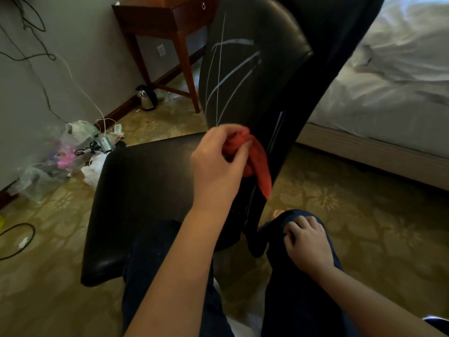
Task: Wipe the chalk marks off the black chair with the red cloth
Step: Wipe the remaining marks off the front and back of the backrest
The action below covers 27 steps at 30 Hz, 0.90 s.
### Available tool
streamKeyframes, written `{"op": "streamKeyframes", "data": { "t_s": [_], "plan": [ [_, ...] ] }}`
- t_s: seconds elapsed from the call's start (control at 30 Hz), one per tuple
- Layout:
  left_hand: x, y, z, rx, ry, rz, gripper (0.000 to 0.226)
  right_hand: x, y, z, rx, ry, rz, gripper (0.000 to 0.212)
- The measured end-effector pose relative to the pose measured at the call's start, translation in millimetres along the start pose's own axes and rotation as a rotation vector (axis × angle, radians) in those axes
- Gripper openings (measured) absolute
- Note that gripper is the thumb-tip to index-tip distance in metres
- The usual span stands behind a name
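Note:
The black chair [150, 190] stands in front of me, its seat low at centre and its backrest rising to the upper right. White chalk marks [233, 71] cross the backrest in several long streaks. My left hand [218, 161] grips the bunched red cloth [257, 161] at the foot of the backrest, just below the marks; a tail of the cloth hangs down. My right hand [308, 242] rests on my right knee with its fingers curled on the dark trouser fabric.
A wooden side table [167, 23] stands behind the chair. An electric kettle [147, 98], plastic bags [60, 156] and cables lie on the carpet by the left wall. A bed with white sheets [393, 76] fills the right side.

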<state>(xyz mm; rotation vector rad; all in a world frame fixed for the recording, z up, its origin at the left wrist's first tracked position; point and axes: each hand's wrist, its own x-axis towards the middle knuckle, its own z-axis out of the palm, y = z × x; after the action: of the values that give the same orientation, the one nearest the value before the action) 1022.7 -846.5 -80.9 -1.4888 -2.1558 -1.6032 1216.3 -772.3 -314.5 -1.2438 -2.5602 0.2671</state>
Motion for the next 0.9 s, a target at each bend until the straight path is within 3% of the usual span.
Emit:
{"op": "streamKeyframes", "data": {
  "t_s": [0.23, 0.53, 0.63, 0.9],
  "plan": [
    [-67, -74, 2, 0.083, -0.103, -0.321, 0.023, 1, 3, 1, -0.025, -0.012, 0.014, 0.012],
    [-11, -17, -9, -0.020, 0.005, -0.007, 0.022, 3, -3, 0, 0.002, -0.034, 0.023, 0.009],
    [-15, -15, -1, -0.060, 0.049, 0.011, 0.023, 2, -2, 0, -0.006, -0.029, 0.019, 0.009],
    [-80, -87, 10, -0.022, -0.009, -0.368, 0.026, 2, -1, 1, -0.013, -0.018, 0.021, 0.008]
  ]
}}
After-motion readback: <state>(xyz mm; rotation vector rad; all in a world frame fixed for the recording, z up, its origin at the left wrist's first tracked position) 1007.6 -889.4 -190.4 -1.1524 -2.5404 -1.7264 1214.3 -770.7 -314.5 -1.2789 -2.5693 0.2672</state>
